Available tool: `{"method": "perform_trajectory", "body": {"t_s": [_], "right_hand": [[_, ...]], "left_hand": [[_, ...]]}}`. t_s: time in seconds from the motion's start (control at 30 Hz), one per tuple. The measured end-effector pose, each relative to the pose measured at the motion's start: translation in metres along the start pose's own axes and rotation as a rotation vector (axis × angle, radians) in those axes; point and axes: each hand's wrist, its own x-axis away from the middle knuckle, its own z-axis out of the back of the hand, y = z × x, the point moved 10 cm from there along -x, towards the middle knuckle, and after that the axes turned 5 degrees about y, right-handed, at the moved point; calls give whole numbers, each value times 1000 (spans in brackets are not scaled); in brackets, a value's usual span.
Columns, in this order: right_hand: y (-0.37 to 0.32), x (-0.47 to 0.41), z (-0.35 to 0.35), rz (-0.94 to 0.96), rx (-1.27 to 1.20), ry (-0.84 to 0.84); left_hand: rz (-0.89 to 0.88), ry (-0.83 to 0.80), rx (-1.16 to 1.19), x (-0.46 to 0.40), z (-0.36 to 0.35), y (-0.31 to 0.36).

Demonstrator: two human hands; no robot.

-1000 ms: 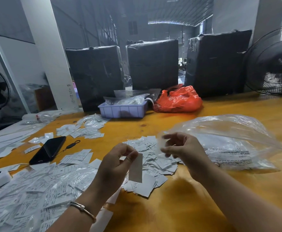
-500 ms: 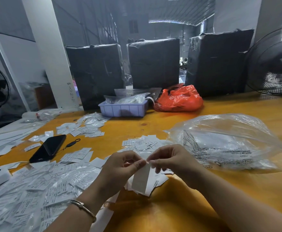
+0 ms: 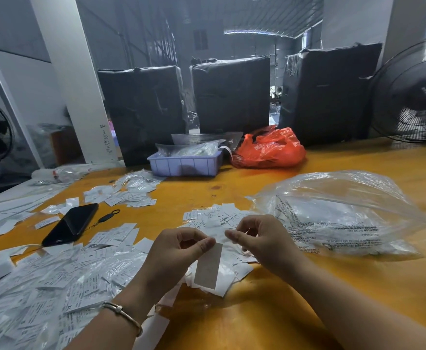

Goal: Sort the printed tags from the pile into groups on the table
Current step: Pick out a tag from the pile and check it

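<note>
A left hand [image 3: 179, 251] pinches one printed tag [image 3: 208, 265] by its top corner above the pile [image 3: 222, 221] on the counter [image 3: 307, 299]. The right hand [image 3: 259, 236] hovers beside it, fingers loosely curled, holding nothing. The tag looks light, thin and slippery, best pinched at an edge.

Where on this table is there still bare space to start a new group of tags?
Bare wood shows between the purple tray and the middle tag pile, and along the near edge under the right hand. The left side is crowded with tags and a phone.
</note>
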Motion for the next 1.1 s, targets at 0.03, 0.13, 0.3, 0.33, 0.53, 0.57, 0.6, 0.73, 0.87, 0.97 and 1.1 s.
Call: {"method": "perform_trajectory", "body": {"t_s": [0.03, 0.13, 0.3, 0.33, 0.53, 0.57, 0.6, 0.73, 0.87, 0.97, 1.1], "right_hand": [[-2, 0, 1, 24, 33, 11], [-9, 3, 1, 67, 23, 21], [-34, 8, 2, 230, -7, 38], [-36, 9, -2, 229, -5, 8], [-32, 16, -32, 184, 58, -213], [-32, 16, -34, 176, 51, -221], [-31, 16, -34, 167, 48, -217], [-26, 13, -25, 105, -16, -152], [-16, 11, -24, 3, -197, -163], [-15, 10, -26, -9, -261, -179], [-14, 7, -18, -5, -309, -116]], "left_hand": [[11, -16, 27, 1, -2, 0], [11, -11, 62, 1, -3, 1], [-11, 111, 61, -1, 13, -1], [-20, 122, 57, -1, 15, -1], [-79, 43, 75, -1, 7, 7], [-91, 16, 69, -1, 3, 8], [-99, 4, 60, -1, 2, 9], [-85, 21, 53, -2, 2, 6], [-60, -23, 78, -1, -1, 5], [-73, -50, 55, 0, -4, 8], [-40, -2, 88, -1, 2, 6]]}}
